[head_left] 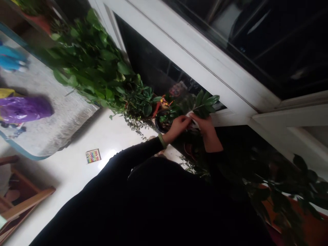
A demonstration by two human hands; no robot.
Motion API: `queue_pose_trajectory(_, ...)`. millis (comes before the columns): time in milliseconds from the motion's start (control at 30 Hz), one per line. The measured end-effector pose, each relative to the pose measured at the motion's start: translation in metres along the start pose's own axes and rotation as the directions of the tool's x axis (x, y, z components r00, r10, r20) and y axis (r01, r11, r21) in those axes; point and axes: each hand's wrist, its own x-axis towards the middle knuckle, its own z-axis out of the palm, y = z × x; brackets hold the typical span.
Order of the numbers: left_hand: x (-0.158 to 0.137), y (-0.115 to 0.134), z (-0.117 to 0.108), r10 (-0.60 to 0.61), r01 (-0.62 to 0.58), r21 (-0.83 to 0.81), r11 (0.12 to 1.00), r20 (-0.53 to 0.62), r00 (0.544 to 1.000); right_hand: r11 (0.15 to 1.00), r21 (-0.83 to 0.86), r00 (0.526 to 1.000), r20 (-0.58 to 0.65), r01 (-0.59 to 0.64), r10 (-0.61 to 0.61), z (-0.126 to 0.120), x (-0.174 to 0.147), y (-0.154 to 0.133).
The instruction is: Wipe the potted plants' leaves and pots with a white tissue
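Both hands were in close here, right by the white window frame! The left hand pinched a white cloth, fingertips closed on it, and the right hand curled shut around its other side. Glossy leaves fanned out just beyond the right hand, a dark pot sat beside the left; whether cloth met leaf, I couldn't tell.

Both hands are closed on a white cloth, left hand beside right hand, against a glossy-leaved stem. White window frame adjacent. Small multicoloured box lies on pale floor.
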Motion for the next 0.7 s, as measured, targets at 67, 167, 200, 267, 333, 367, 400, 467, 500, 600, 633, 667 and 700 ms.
queue_pose_trajectory(67, 0.000, 0.001, 0.001, -0.032, 0.030, -0.072, 0.997, -0.029, 0.999, 0.999, 0.037, 1.000, -0.007, -0.026, 0.026, -0.002, -0.001, 0.001)
queue_pose_trajectory(167, 0.001, 0.001, 0.004, -0.051, 0.037, -0.159, 0.987, -0.083, 0.995, 0.995, 0.078, 0.998, -0.004, -0.058, 0.059, -0.007, -0.005, 0.003)
queue_pose_trajectory(200, 0.001, 0.001, 0.005, -0.053, 0.036, -0.183, 0.982, -0.086, 0.995, 0.995, 0.079, 0.998, -0.005, -0.064, 0.064, -0.009, -0.006, 0.005)
queue_pose_trajectory(267, 0.001, -0.001, 0.007, -0.054, 0.035, -0.212, 0.977, -0.084, 0.995, 0.995, 0.081, 0.998, -0.010, -0.057, 0.058, -0.013, -0.010, 0.010)
queue_pose_trajectory(333, 0.001, -0.003, 0.008, -0.070, 0.049, -0.225, 0.973, -0.084, 0.994, 0.994, 0.098, 0.998, -0.025, -0.047, 0.050, -0.017, -0.014, 0.015)
queue_pose_trajectory(367, 0.000, -0.003, 0.009, -0.083, 0.061, -0.236, 0.970, -0.085, 0.993, 0.993, 0.106, 0.998, -0.034, -0.050, 0.054, -0.019, -0.017, 0.017)
queue_pose_trajectory(400, 0.000, -0.004, 0.010, -0.100, 0.076, -0.252, 0.965, -0.084, 0.991, 0.992, 0.111, 0.997, -0.038, -0.059, 0.064, -0.021, -0.019, 0.018)
queue_pose_trajectory(467, -0.003, -0.004, 0.011, -0.134, 0.105, -0.295, 0.950, -0.076, 0.988, 0.991, 0.105, 0.996, -0.040, -0.080, 0.085, -0.025, -0.023, 0.019)
queue_pose_trajectory(500, -0.004, -0.003, 0.012, -0.145, 0.114, -0.312, 0.943, -0.078, 0.986, 0.992, 0.098, 0.995, -0.036, -0.084, 0.088, -0.027, -0.025, 0.018)
queue_pose_trajectory(600, -0.008, 0.000, 0.014, -0.165, 0.132, -0.305, 0.943, -0.086, 0.983, 0.994, 0.079, 0.996, -0.023, -0.079, 0.081, -0.031, -0.034, 0.014)
queue_pose_trajectory(633, -0.009, 0.001, 0.014, -0.170, 0.137, -0.296, 0.945, -0.088, 0.982, 0.994, 0.071, 0.997, -0.019, -0.078, 0.080, -0.032, -0.037, 0.012)
queue_pose_trajectory(667, -0.011, 0.002, 0.013, -0.170, 0.138, -0.289, 0.947, -0.087, 0.982, 0.995, 0.064, 0.997, -0.016, -0.076, 0.077, -0.033, -0.041, 0.009)
queue_pose_trajectory(700, -0.012, 0.004, 0.013, -0.164, 0.134, -0.289, 0.948, -0.084, 0.983, 0.995, 0.062, 0.997, -0.017, -0.076, 0.077, -0.033, -0.044, 0.006)
